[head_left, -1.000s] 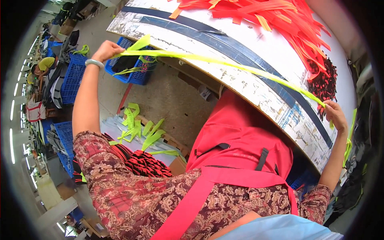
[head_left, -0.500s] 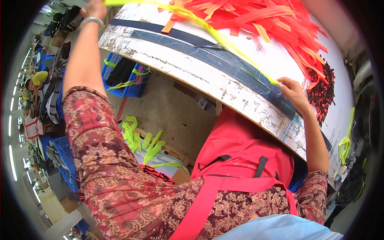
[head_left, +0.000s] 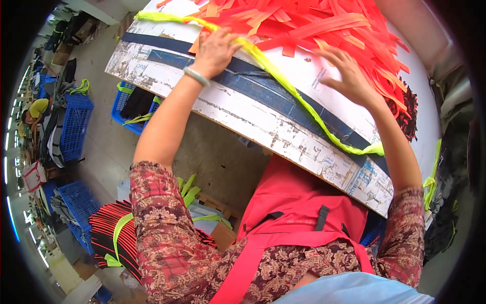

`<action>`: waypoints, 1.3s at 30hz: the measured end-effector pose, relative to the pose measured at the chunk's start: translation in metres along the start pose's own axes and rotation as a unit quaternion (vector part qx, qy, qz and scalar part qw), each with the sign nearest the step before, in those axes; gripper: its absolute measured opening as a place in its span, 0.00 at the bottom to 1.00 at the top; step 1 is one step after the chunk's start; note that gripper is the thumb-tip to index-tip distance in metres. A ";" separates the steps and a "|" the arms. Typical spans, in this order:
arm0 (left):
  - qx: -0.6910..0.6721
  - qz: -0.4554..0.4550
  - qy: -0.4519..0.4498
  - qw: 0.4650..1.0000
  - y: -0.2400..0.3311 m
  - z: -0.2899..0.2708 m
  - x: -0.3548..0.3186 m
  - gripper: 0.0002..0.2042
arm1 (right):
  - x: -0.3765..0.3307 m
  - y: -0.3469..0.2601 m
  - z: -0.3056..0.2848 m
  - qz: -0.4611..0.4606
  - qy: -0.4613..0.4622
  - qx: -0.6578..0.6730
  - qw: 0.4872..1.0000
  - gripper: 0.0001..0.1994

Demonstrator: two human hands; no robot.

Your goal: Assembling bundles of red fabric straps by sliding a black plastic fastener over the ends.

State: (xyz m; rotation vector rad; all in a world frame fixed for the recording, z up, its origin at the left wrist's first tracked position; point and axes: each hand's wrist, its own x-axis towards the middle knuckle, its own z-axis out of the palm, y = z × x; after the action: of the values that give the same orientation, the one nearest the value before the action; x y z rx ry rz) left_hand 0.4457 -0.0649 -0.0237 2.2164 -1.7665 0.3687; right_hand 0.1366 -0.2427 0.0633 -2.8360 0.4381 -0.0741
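yellow strip [head_left: 283, 81] now flat on table [head_left: 243, 109]

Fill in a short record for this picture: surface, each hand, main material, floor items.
Surface: worn white table with dark blue bands
Left hand: flat on a yellow-green strip at the edge of the orange pile
Right hand: open, fingers spread over the orange strips
Main material: heap of orange strips
Floor items: blue crates; red-and-black striped bundle

A worn white table [head_left: 263, 126] carries a neon-yellow strip [head_left: 298, 96] and piled orange strips [head_left: 324, 25].
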 end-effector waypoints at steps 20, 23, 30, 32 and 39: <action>-0.061 -0.129 -0.008 0.990 -0.001 -0.009 -0.063 0.22 | 0.270 -0.006 0.080 -0.057 0.106 -0.215 0.969 0.17; -0.057 -0.129 -0.008 0.990 0.000 -0.010 -0.062 0.22 | 0.245 0.030 0.072 -0.056 0.123 -0.226 0.965 0.19; -0.054 -0.110 0.009 0.992 0.002 -0.004 -0.055 0.21 | 0.183 0.116 0.057 -0.026 0.133 -0.256 0.957 0.24; -0.040 -0.118 0.011 0.992 0.002 -0.006 -0.054 0.21 | 0.167 0.119 0.060 -0.032 0.161 -0.272 0.948 0.24; -0.032 -0.121 -0.006 0.992 0.007 0.002 -0.052 0.22 | 0.108 0.096 0.050 0.003 0.112 -0.284 0.952 0.26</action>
State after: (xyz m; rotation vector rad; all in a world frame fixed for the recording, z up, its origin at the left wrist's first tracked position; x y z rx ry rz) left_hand 0.4273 -0.0199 -0.0441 2.3553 -1.4682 0.2421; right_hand 0.2164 -0.3508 -0.0096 -3.4088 0.5970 -0.3192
